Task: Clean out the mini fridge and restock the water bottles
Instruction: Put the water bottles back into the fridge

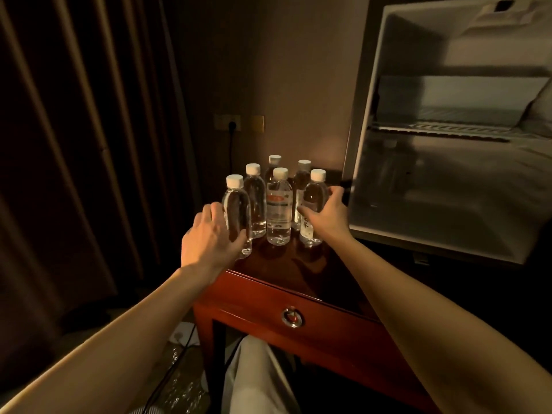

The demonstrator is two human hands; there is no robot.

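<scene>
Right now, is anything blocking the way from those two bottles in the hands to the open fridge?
Nothing visible blocks it. The left hand grips the front-left bottle, the right hand grips the front-right bottle, and the fridge stands open beside the table, its lower space bare.

Six water bottles (pixel 279 206) are stood on a wooden table (pixel 294 294). The leftmost bottle (pixel 237 216) is gripped by the left hand (pixel 209 237); the rightmost bottle (pixel 313 204) is clasped by the right hand (pixel 328 215).
</scene>
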